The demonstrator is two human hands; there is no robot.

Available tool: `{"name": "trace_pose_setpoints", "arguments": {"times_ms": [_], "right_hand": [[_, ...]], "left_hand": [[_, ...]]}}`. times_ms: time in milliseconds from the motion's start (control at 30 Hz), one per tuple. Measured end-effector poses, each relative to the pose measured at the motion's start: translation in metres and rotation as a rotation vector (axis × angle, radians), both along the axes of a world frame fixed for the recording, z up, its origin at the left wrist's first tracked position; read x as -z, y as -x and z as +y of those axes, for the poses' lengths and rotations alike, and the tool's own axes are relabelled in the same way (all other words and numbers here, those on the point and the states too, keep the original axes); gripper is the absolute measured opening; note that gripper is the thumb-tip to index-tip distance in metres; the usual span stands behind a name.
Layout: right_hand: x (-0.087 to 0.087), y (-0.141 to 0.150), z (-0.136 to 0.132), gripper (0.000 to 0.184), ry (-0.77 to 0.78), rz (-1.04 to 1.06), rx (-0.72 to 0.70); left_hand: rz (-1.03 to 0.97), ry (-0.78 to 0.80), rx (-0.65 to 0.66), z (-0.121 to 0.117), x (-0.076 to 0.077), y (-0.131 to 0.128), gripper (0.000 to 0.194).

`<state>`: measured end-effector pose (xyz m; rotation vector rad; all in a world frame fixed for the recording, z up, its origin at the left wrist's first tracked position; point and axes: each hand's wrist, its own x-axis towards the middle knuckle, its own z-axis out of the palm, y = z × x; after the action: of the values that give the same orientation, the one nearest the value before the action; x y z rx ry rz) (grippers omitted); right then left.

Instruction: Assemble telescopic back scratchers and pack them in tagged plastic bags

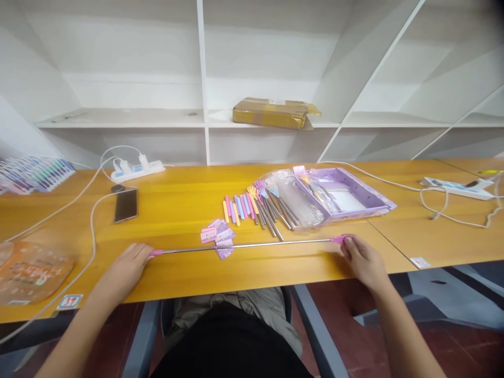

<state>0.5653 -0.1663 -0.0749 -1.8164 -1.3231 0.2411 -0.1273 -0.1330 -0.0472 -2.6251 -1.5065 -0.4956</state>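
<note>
A telescopic back scratcher (252, 245), pulled out long, stretches level between my hands above the table's front part. My left hand (128, 268) is closed around its pink handle end. At the other end my right hand (364, 260) pinches the pink claw head. Beneath the rod lie several pink and purple cards (218, 234) in a loose pile. Beyond it are several pastel handle grips (237, 206) in a row, and several back scratchers (271, 202) with yellow, pink and blue claws and metal rods.
A purple box (374, 202) with clear plastic bags (301, 199) stands right of centre. At left are a phone (126, 205), a power strip (139, 170) and an orange bag (33, 273). Another power strip (459, 187) trails cables at right. A taped carton (271, 113) sits on the shelf.
</note>
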Motion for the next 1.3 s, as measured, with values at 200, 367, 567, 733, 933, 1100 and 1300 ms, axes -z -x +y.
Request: {"name": "trace_pose_setpoints", "arguments": {"times_ms": [200, 367, 567, 733, 933, 1100, 1300], "right_hand": [[0.022, 0.012, 0.006, 0.062, 0.085, 0.040, -0.013], [0.016, 0.009, 0.005, 0.057, 0.140, 0.030, 0.016], [0.020, 0.009, 0.011, 0.048, 0.211, -0.042, 0.055], [0.012, 0.007, 0.036, 0.039, 0.187, -0.080, 0.149], [-0.042, 0.165, 0.038, 0.038, 0.049, -0.168, -0.064], [-0.094, 0.269, 0.050, 0.040, -0.006, -0.389, -0.362], [-0.120, 0.214, 0.130, 0.050, 0.017, -0.346, -0.501]], "left_hand": [[0.038, -0.096, -0.032, 0.000, 0.012, -0.017, 0.046], [0.019, -0.004, -0.047, -0.003, 0.010, -0.018, 0.051], [0.072, -0.022, -0.119, -0.001, 0.016, -0.027, 0.049], [0.201, -0.074, -0.206, 0.005, -0.004, -0.037, 0.038], [0.038, 0.179, 0.018, 0.017, -0.021, -0.134, 0.030], [-0.166, 0.390, 0.100, 0.035, -0.038, -0.182, 0.029], [-0.279, 0.401, 0.012, 0.079, -0.058, -0.177, 0.037]]}}
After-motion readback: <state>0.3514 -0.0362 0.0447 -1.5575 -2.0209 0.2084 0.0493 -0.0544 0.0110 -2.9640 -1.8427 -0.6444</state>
